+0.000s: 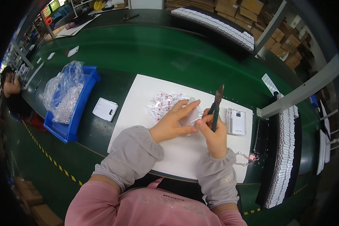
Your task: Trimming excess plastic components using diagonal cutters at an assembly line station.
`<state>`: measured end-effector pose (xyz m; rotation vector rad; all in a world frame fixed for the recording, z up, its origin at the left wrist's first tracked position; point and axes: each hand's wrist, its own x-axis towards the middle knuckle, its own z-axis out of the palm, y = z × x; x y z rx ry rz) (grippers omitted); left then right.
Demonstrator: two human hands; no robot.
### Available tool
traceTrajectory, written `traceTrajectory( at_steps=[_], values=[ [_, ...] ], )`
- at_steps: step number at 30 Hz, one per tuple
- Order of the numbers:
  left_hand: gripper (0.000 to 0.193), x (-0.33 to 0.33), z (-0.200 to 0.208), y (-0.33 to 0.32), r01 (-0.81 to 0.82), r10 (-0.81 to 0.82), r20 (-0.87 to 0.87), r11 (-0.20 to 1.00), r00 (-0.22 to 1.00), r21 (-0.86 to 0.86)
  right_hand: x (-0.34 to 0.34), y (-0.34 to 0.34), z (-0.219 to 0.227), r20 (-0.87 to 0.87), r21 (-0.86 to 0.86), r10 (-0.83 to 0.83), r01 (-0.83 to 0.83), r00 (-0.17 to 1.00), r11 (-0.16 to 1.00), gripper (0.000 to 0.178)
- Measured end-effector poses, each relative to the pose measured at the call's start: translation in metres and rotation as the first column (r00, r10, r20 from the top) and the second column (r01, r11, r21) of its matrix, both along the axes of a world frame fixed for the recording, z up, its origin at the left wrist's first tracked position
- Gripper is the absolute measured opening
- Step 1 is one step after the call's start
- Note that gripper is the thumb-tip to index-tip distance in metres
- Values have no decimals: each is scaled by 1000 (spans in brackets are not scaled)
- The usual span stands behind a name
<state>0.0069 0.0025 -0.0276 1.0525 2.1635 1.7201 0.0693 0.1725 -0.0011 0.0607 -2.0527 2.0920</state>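
Note:
My left hand is closed on a flat white plastic case, held tilted between fingers and thumb above a white board. My right hand grips a pair of pliers with dark green handles, their jaws pointing up and away. Its thumb and fingertips also pinch at the case's right edge, by a small shiny piece too small to make out. Just beyond my left hand lies a loose pile of small white-and-red packets. White cases lie stacked right of my right hand.
A blue bin at left holds a clear plastic bag of packets. Between bin and board lies another white case. Black trays of packed white pieces stand at the right and back. A metal post rises at right; a person sits far left.

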Motion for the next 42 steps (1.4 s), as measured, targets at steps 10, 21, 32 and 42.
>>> traceTrajectory(
  at_steps=[10,21,32,42],
  values=[
    [62,3,-2,5,60,-74,118,991,990,119,1,-3,0,-96,88,16,-8,995,996,9],
    [46,6,-7,14,110,-143,109,958,984,265,-2,-5,0,-124,162,11,9,992,987,10],
    [48,5,-7,16,-187,-201,525,783,827,593,10,-9,2,132,68,125,-135,983,988,20],
    [46,-1,-4,12,-142,-369,507,684,779,715,9,-2,5,292,-34,496,-509,818,860,27]
  ],
)
